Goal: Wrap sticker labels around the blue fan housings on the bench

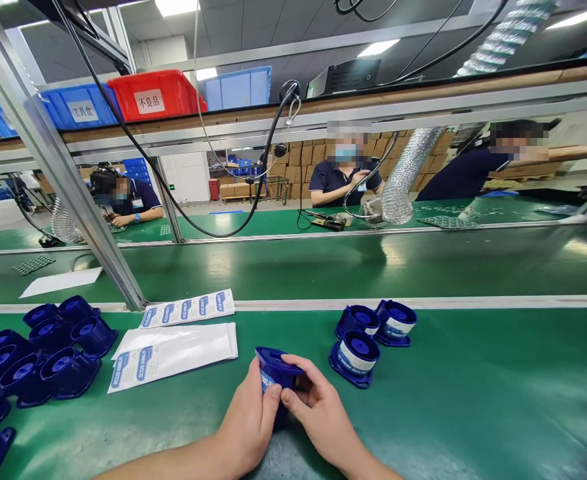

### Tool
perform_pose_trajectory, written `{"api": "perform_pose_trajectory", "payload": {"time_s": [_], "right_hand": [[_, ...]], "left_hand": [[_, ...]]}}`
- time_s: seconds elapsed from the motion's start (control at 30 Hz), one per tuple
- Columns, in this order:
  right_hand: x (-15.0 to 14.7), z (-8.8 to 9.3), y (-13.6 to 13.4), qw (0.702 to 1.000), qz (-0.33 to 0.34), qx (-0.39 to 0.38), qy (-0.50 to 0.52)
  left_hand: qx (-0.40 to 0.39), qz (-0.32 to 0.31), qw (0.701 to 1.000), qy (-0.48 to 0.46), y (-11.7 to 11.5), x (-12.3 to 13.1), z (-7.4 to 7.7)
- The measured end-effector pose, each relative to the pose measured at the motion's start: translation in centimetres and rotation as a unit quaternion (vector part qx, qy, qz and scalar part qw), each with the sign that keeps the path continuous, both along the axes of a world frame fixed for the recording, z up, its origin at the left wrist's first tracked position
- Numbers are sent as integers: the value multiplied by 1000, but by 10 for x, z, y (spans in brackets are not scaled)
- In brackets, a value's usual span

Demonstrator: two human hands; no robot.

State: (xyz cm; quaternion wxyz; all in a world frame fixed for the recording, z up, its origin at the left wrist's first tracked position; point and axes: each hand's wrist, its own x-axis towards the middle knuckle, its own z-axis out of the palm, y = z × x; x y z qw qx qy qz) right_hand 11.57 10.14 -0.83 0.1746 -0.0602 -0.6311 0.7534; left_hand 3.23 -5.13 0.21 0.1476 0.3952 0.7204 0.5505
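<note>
Between my two hands is a dark blue plastic housing (pixel 279 363), flange side up, with part of a blue-and-white label showing on its side. My left hand (pixel 248 417) wraps the housing from the left, its thumb against the label. From the right, my right hand (pixel 321 407) grips it with fingers on the flange and thumb on the side. Left of my hands lie label sheets (pixel 178 350), some with blue printed labels. Three labelled blue housings (pixel 358 353) stand to the right.
Several unlabelled blue housings (pixel 53 360) crowd the left of the green table (pixel 473 400). A metal post (pixel 98 227) rises behind the sheets. A black cable (pixel 193 223) hangs ahead. Co-workers (pixel 343 173) sit across the conveyor belt (pixel 293 263). Red bin (pixel 156 93) above.
</note>
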Motion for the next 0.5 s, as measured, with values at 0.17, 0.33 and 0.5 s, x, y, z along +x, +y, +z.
{"api": "perform_pose_trajectory", "payload": {"time_s": [0.17, 0.33, 0.5], "right_hand": [[-3, 0, 6, 999, -44, 10, 21], [-5, -2, 17, 997, -75, 14, -5], [-17, -24, 45, 994, -96, 2, -59]], "left_hand": [[-18, -9, 1000, 12, 0, -2, -2], [-8, -35, 999, 12, 2, -5, -1], [13, -47, 997, -55, 11, -17, -22]]}}
